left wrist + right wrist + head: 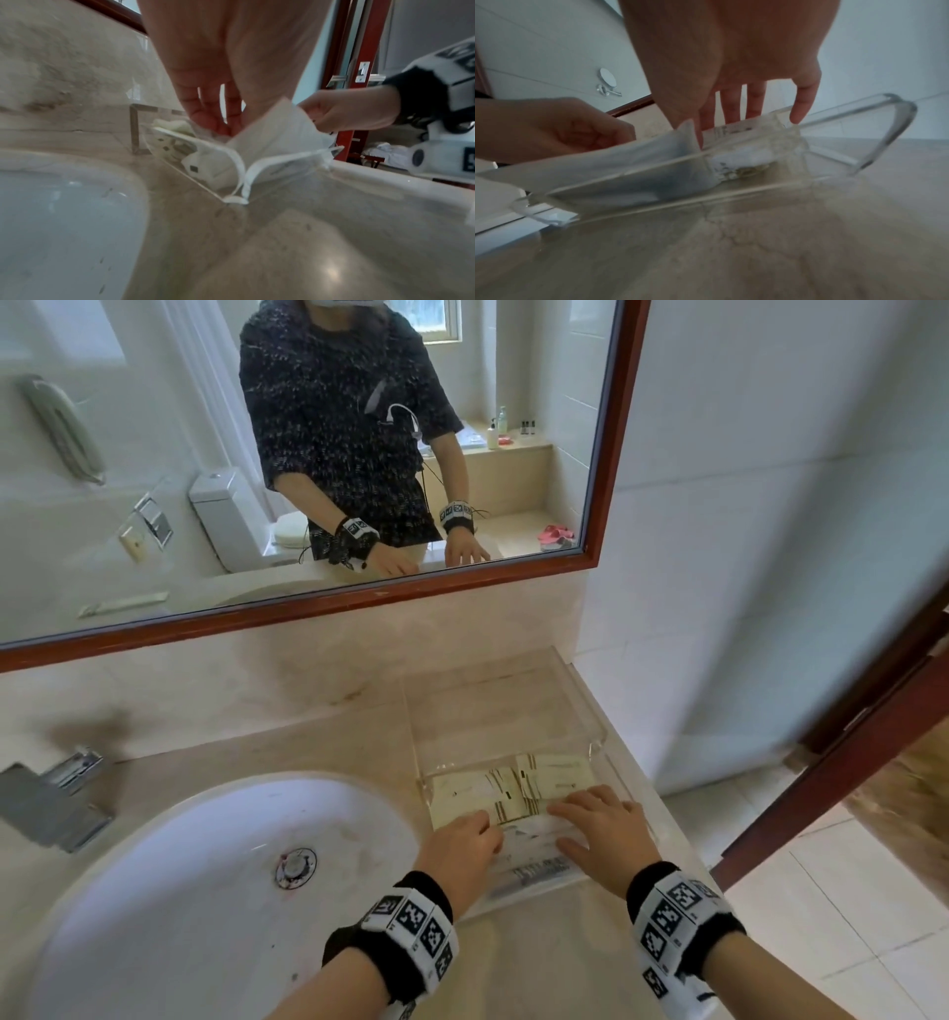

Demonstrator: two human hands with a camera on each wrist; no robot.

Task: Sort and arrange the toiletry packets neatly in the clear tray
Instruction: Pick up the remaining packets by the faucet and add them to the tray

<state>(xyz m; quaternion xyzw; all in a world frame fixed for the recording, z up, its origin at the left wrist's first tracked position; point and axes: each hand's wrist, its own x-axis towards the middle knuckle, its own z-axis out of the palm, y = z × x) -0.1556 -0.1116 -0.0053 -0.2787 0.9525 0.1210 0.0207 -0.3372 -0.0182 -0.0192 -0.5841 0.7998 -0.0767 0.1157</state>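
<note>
A clear tray (590, 706) lies on the beige counter, right of the sink. Several cream packets (513, 788) lie overlapping in its near half. At its near end a larger white packet (534, 855) is tilted up off the bottom (272, 132). My left hand (485, 834) curls its fingers onto the packet's left edge (552, 130). My right hand (580, 824) has straight, spread fingers (731, 105) reaching down onto the packets, with its thumb against the white packet's right edge. The tray rim (895, 121) curves up just beyond them.
The white sink basin (205, 891) and a chrome faucet (51, 803) are to the left. A red-framed mirror (359, 603) hangs behind the counter. The counter edge runs just right of the tray, with a tiled wall and a red door frame (847, 737) beyond.
</note>
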